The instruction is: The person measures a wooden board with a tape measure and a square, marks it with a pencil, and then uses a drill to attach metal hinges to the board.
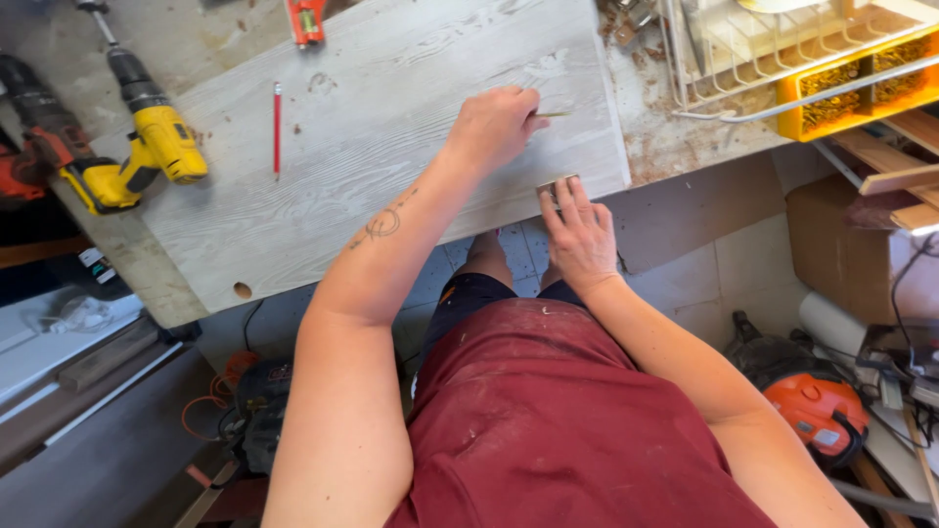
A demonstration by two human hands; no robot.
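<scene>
Pale grey wood-grain board lies on the tabletop. The left hand pinches a pencil on it. The right hand presses a small metal square at the edge, fingers flat and together.

Pale tiled floor under a sawdust-strewn counter — a cardboard box stands to one side, an orange vacuum below it, daylight falling bright across everything.

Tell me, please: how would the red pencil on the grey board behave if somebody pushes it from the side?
The red pencil looks thin, straight and stiff, so it would probably slide or roll rather than bend. It lies flat on the grey wood-grain board, which seems level; a light push may well move it. It looks light for its length. Whether its sides are round or faceted cannot be told.
</scene>
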